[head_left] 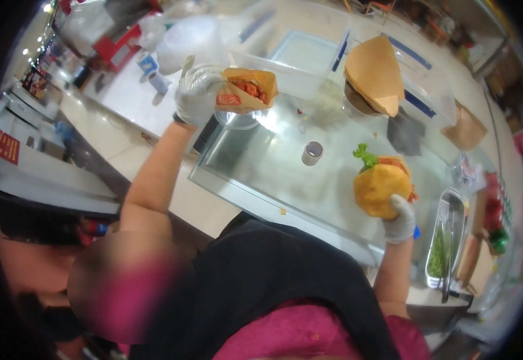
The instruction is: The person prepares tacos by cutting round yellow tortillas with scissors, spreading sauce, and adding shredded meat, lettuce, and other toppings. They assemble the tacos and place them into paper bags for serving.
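My left hand (200, 93), in a pale glove, is at the left side of a brown paper pouch (261, 103) with a red print. Its fingers curl against the pouch, and one glove tip points up. Chopped reddish filling (250, 89) shows in the pouch's mouth. Below the pouch is a round clear container (237, 122). Over the right of the glass counter, my gloved right hand (400, 222) grips a round golden filled bun (381, 189), thumb on its face. Green lettuce (364, 156) and reddish filling stick out of the bun.
A stack of brown paper pouches (378, 69) stands in a cup behind the bun. A tape-like roll (312, 153) is on the glass counter (255, 171). Clear plastic bins (291, 72) line the far side. At right lies a tray (450, 216) with greens and tongs (447, 270).
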